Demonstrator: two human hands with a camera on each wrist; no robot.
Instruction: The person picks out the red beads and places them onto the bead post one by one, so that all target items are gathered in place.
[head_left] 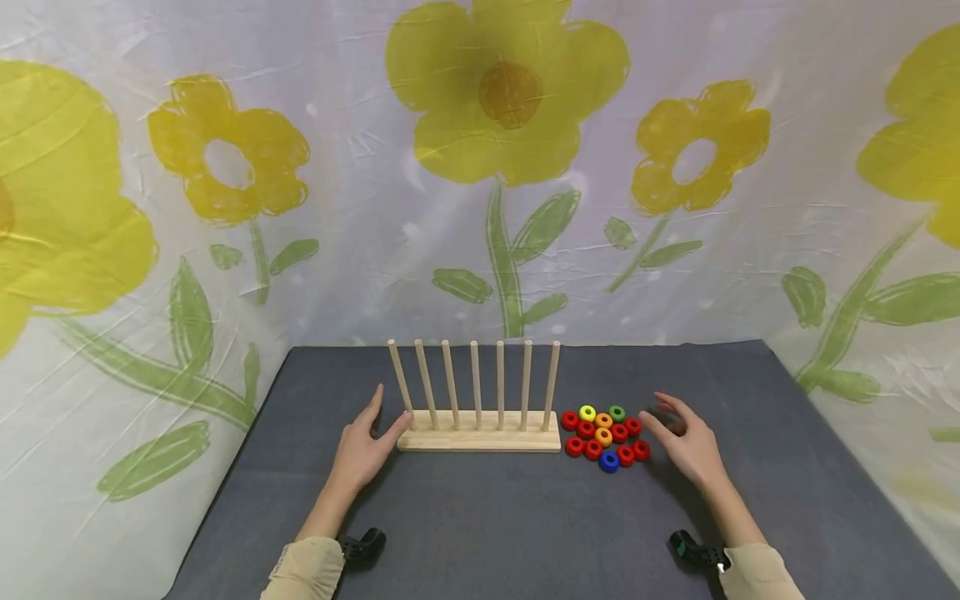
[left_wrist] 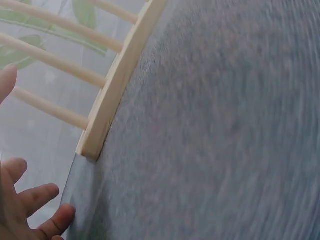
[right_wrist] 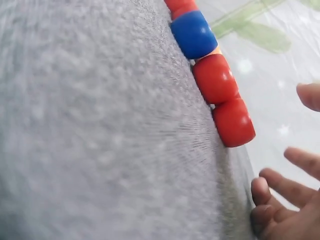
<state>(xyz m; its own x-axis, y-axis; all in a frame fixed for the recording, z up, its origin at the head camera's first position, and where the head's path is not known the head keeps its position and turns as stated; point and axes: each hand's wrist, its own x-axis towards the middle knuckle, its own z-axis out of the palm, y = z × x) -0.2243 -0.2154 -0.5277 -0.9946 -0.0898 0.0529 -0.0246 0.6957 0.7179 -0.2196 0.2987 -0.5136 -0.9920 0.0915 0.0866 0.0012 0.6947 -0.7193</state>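
Observation:
A pale wooden rack (head_left: 480, 444) with several upright pegs stands on the table. My left hand (head_left: 360, 454) is at its left end, fingers spread and thumb close to the base; whether they touch, I cannot tell. To the rack's right lies a flat cluster of beads with holes: several red, some orange, one yellow bead (head_left: 587, 419), one green bead (head_left: 617, 419) and, at the front, a blue bead (head_left: 609, 470). Just right of the cluster is my right hand (head_left: 693, 450), fingers loosely bent around nothing. In the right wrist view, red beads (right_wrist: 234, 123) sit apart from its fingers.
A dark grey cloth (head_left: 510, 525) covers the table. Behind it hangs a pale curtain (head_left: 352, 275) printed with yellow flowers. Each wrist carries a black strap device, seen at the left wrist (head_left: 363, 546) and the right wrist (head_left: 693, 550).

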